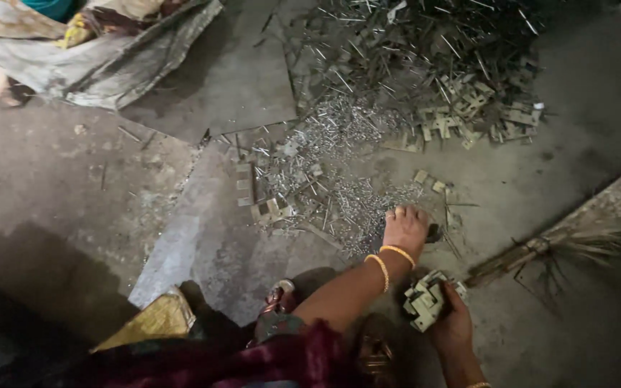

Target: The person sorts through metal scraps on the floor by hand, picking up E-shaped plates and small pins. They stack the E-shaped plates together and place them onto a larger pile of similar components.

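Bundle of flat metal pieces (425, 300) clutched in right hand (453, 325), fingers curled round it, low near floor. Left hand (405, 228) pressed flat, fingers spread, on scattered small nails (339, 194); two bangles (389, 260) worn at wrist. More metal pieces (468, 115) heaped beyond nails. Broom (569, 248) laid at right. Grey sack (109, 57) seen top left.

Two gold bangles (391, 260) circle a wrist. Silvery nails (346, 136) glint over the dull grey floor (52, 187). Pale grey metal brackets (425, 300) sit near; a yellow sack (154, 320) lies left, beside dark red cloth (253, 363).
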